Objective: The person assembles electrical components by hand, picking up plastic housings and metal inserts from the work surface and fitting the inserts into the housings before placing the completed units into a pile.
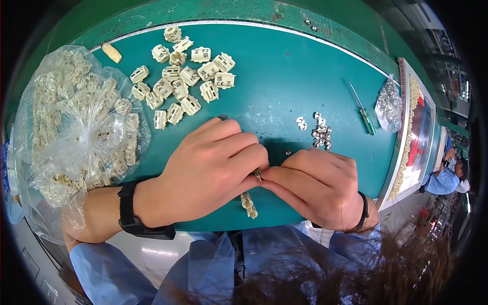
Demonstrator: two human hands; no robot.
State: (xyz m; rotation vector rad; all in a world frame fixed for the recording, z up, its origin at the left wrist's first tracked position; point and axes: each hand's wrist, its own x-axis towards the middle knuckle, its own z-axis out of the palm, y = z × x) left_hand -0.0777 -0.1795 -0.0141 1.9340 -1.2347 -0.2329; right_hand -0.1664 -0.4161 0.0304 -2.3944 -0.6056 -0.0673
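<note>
My left hand and my right hand meet at the near middle of the green mat, fingertips pinched together. Between them is a small dull metal-looking part, mostly covered by the fingers, so its exact kind is hidden. Both hands are closed on it. Just below the left fingers lies a narrow cream plastic piece, close to the near edge. Beyond my right hand sit several small shiny metal parts in a loose cluster. One more small metal piece lies next to the right knuckles.
Several cream plastic housings are scattered at the far left. A clear bag of similar pieces bulges beside my left forearm. On the right lie a green-handled screwdriver, a small bag of metal parts and a white-framed board.
</note>
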